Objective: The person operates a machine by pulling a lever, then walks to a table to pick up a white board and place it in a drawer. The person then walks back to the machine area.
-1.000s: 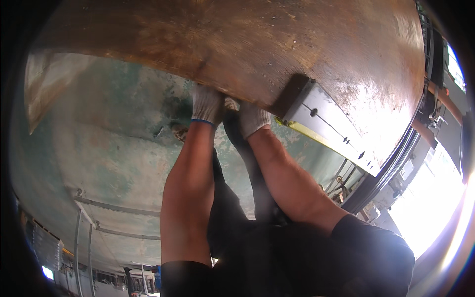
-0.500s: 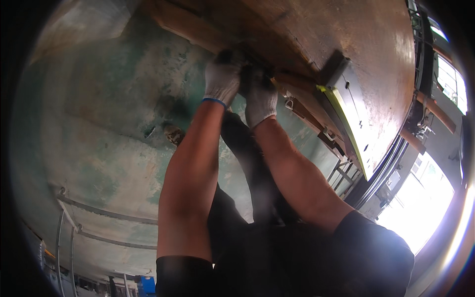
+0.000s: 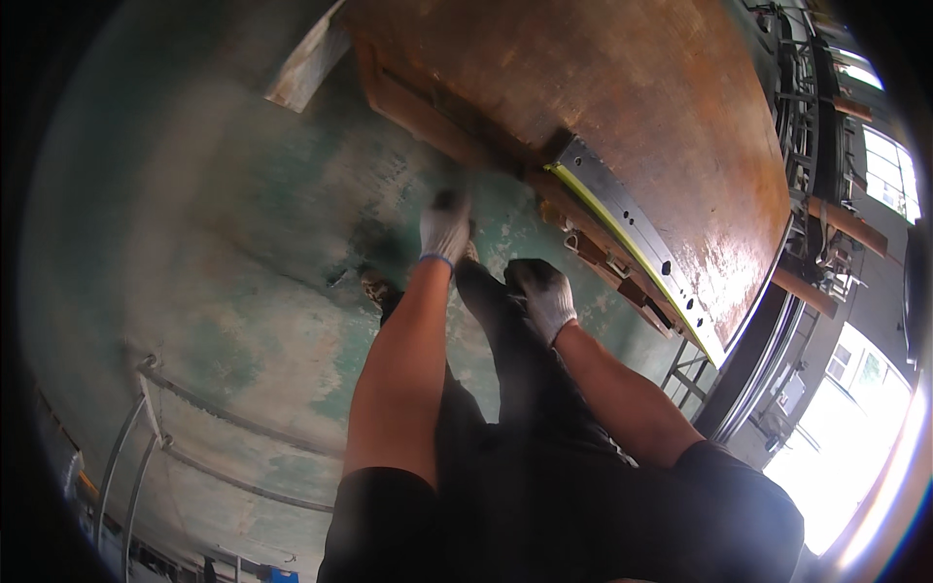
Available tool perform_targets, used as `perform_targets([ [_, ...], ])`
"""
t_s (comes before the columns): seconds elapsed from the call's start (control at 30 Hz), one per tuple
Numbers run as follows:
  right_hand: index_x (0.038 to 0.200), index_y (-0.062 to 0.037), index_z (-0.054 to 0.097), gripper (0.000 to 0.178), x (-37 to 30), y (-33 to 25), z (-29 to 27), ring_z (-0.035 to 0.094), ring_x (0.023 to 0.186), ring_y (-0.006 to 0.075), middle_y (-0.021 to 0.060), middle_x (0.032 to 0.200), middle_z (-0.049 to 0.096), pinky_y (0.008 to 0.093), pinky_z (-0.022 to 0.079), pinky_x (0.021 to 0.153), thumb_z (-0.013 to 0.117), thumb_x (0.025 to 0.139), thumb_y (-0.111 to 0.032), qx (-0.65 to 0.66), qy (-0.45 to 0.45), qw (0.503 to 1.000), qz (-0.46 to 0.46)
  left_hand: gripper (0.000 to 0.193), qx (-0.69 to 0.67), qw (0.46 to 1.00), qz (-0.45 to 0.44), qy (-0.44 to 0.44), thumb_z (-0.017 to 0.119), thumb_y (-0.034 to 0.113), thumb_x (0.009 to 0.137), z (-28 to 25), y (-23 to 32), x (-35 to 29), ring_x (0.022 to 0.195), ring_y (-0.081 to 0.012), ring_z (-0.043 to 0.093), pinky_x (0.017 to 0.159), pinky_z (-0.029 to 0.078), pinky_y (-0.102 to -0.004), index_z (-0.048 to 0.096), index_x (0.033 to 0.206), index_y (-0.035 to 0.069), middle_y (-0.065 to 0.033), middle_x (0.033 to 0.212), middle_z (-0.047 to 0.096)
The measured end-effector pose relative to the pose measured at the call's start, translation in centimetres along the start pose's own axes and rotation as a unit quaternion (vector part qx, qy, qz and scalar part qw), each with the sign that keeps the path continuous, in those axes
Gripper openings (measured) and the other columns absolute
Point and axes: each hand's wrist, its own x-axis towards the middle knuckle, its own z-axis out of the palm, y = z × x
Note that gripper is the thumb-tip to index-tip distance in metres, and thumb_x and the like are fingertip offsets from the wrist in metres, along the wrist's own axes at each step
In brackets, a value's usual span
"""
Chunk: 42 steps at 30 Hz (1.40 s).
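My left hand [image 3: 446,225], in a whitish knit glove with a dark finger part and a blue cuff, hangs over the floor; motion smears its fingers. To the right and nearer, my right hand [image 3: 544,294], gloved alike, is held above my dark-trousered leg with its fingers curled in. What it holds, if anything, is hidden. Both hands are apart from the large brown worktable [image 3: 622,87]. Along the table's near edge lies a long grey metal strip [image 3: 632,223] with holes and a yellow-green edge. My right hand is the closer one to it.
Under the table edge run brackets [image 3: 619,266]. Metal rails [image 3: 233,418] stand at the lower left, over a worn green floor [image 3: 224,291]. A pale board-like piece [image 3: 309,58] juts in at the top. Brown rolls [image 3: 846,228] and bright windows lie at the right.
Both hands have drawn back from the table's near edge, toward me, and moved apart from each other. The view has shifted, showing more of the tabletop and the whole metal strip.
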Motion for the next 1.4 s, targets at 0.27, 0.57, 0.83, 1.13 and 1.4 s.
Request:
perform_targets([
  [0.27, 0.121, -0.0067, 0.078, 0.038, -4.8, -3.2, -7.2, 0.074, 0.112, 0.0414, 0.0226, 0.116, 0.078, 0.0456, 0.058, 0.096, 0.067, 0.104, -0.039, 0.222, -0.092, 0.951, 0.196, 0.031, 0.485, 0.859, 0.161, 0.023, 0.060, 0.034, 0.103, -11.4, -11.5, -17.9, 0.100, -0.0438, 0.074, 0.087, 0.059, -0.0520, 0.075, 0.106, 0.006, -0.0213, 0.105, 0.076],
  [0.57, 0.120, -0.0075, 0.080, 0.037, -7.3, 0.6, -16.4, 0.076, 0.110, 0.0342, 0.0192, 0.115, 0.081, 0.0442, 0.058, 0.098, 0.071, 0.101, -0.037, 0.184, -0.116, 0.962, 0.167, 0.015, -0.096, 0.899, -0.265, 0.335, 0.067, 0.014, 0.100, -17.8, -6.2, -36.9, 0.053, -0.0199, 0.058, 0.045, 0.049, -0.0381, 0.064, 0.104, 0.000, -0.0093, 0.075, 0.063],
  [0.83, 0.114, -0.0059, 0.083, 0.042, -21.4, 11.8, -14.7, 0.077, 0.102, 0.0352, 0.0197, 0.105, 0.082, 0.0439, 0.059, 0.094, 0.070, 0.098, -0.042, 0.168, 0.028, 0.919, 0.356, 0.043, 0.459, 0.849, 0.235, -0.115, 0.063, 0.040, 0.100, -6.9, 5.4, -35.7, 0.089, -0.0321, 0.075, 0.085, 0.059, -0.0496, 0.079, 0.114, 0.003, -0.0192, 0.109, 0.078],
  [1.13, 0.108, -0.0066, 0.082, 0.030, -58.4, 8.3, 1.5, 0.080, 0.090, 0.0352, 0.0194, 0.102, 0.081, 0.0463, 0.061, 0.085, 0.066, 0.098, -0.029, 0.099, 0.008, 0.803, 0.587, 0.034, 0.366, 0.927, -0.044, -0.069, 0.071, 0.034, 0.098, -7.3, -0.1, -25.0, 0.089, -0.0286, 0.077, 0.083, 0.060, -0.0452, 0.080, 0.111, 0.004, -0.0146, 0.091, 0.080],
  [1.4, 0.097, -0.0020, 0.075, 0.024, -65.6, 4.3, 10.7, 0.068, 0.065, 0.0253, 0.0113, 0.080, 0.073, 0.0411, 0.054, 0.059, 0.067, 0.102, -0.023, 0.545, 0.227, 0.441, 0.676, 0.041, 0.524, 0.846, -0.049, -0.087, 0.070, 0.042, 0.096, -12.3, -5.4, -25.9, 0.097, -0.0303, 0.077, 0.089, 0.060, -0.0474, 0.079, 0.113, 0.006, -0.0124, 0.106, 0.082],
])
